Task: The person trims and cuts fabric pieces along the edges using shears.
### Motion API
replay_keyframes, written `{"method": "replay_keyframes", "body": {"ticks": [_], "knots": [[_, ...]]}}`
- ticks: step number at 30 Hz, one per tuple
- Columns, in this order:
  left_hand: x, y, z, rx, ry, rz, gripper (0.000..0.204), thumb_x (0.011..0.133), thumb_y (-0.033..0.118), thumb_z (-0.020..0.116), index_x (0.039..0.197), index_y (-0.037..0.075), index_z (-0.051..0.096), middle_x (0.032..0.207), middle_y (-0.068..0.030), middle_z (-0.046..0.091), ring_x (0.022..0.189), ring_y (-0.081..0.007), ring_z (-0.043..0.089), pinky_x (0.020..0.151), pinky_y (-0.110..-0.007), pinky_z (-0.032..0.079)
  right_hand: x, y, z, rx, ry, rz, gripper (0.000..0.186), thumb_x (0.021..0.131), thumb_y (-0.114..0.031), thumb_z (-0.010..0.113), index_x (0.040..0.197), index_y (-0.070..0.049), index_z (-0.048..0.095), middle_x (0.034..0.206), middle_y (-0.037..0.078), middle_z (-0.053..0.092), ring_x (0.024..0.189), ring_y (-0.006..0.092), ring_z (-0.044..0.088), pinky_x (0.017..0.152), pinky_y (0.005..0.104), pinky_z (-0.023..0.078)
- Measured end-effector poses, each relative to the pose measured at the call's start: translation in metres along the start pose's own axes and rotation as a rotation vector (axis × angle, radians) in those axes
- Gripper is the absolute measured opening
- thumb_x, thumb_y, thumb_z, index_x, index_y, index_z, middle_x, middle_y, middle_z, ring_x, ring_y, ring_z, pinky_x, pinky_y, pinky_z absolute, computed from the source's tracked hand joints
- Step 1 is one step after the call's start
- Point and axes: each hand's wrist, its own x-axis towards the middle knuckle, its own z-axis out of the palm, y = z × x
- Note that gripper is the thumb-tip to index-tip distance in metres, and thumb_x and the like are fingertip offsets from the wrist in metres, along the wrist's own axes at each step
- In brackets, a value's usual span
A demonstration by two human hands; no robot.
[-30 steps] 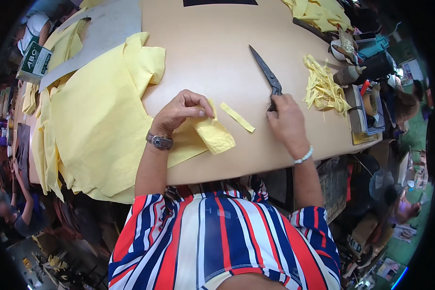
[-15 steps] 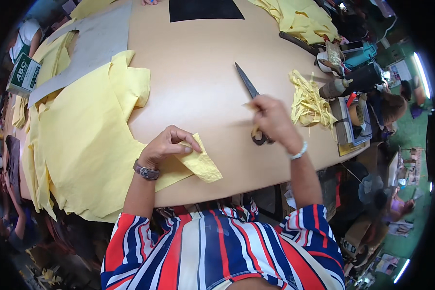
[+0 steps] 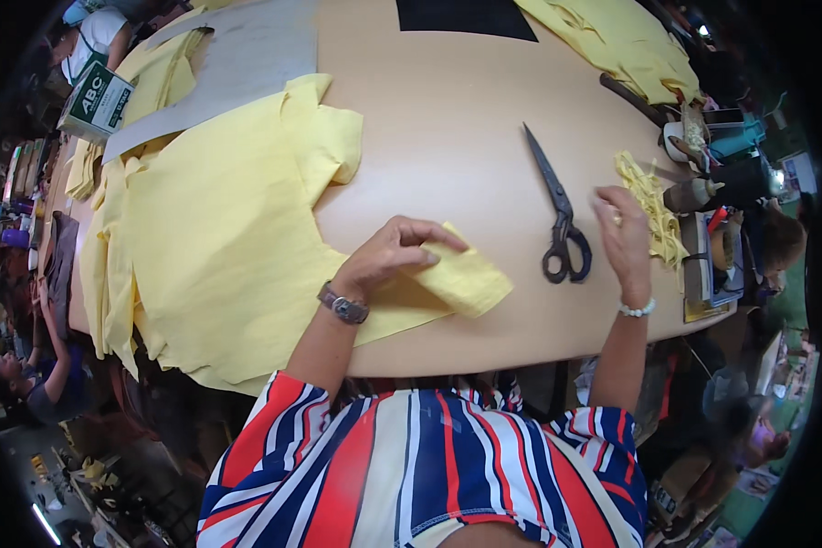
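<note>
My left hand (image 3: 388,256) pinches the free end of a yellow, leather-like piece (image 3: 473,279), folding it up off the table between thumb and fingers. The piece runs back toward a large yellow sheet (image 3: 219,228) spread over the left of the table. My right hand (image 3: 625,239) is raised just left of a heap of thin yellow trimmings (image 3: 653,205), fingers curled in and slightly blurred. Whatever it may hold is too small to tell. Between my hands lies a pair of dark scissors (image 3: 560,215), blades pointing away, touched by neither hand.
A grey sheet (image 3: 256,55) lies across the far left, with a green and white box (image 3: 98,100) beside it. A black panel (image 3: 466,20) and more yellow material (image 3: 612,46) are at the back. Bottles (image 3: 694,194) and a tray of tools (image 3: 714,256) crowd the right edge.
My right hand has moved right, from over the scissors to beside the trimmings, leaving the scissors in full sight. The view has shifted; my left hand keeps its pinch on the yellow piece.
</note>
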Motion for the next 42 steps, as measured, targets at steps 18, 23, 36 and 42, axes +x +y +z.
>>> {"method": "replay_keyframes", "body": {"ticks": [18,23,36,42], "knots": [[-0.036,0.052,-0.008,0.084,1.313,1.081,0.041,0.089,0.014,0.035,0.129,0.002,0.034,0.123,-0.0132,0.047,0.104,-0.0187,0.05,0.086,-0.033,0.037,0.072,-0.256,0.227,0.468,-0.53,-0.128,0.049,0.083,-0.025,0.055,0.113,0.012,0.048,0.097,0.023,0.06,0.087,0.0271,0.06,0.076,0.0317,0.047],[-0.036,0.05,-0.004,0.021,1.268,1.131,0.045,0.089,0.013,0.038,0.132,0.001,0.029,0.123,-0.0142,0.047,0.105,-0.0201,0.049,0.091,-0.034,0.034,0.082,-0.27,0.253,0.738,-0.465,0.178,0.049,0.077,-0.026,0.065,0.107,0.01,0.048,0.094,0.022,0.06,0.084,0.0269,0.061,0.072,0.0325,0.049],[-0.046,0.055,-0.012,0.718,1.394,0.91,0.057,0.081,0.007,0.056,0.131,-0.005,0.03,0.13,-0.0181,0.041,0.123,-0.0287,0.036,0.106,-0.042,0.021,0.006,-0.207,0.137,1.73,-0.8,0.375,0.047,0.073,-0.005,0.056,0.118,0.005,0.046,0.105,0.012,0.059,0.093,0.0184,0.06,0.082,0.0319,0.05],[-0.073,0.037,-0.024,1.1,1.43,0.467,0.071,0.078,0.026,0.066,0.132,-0.005,0.03,0.132,-0.0241,0.036,0.125,-0.0364,0.031,0.105,-0.044,0.025,-0.012,-0.148,0.101,1.876,-0.632,0.388,0.044,0.077,-0.003,0.054,0.119,0.005,0.045,0.107,0.014,0.058,0.095,0.0218,0.06,0.085,0.0332,0.049]]}}
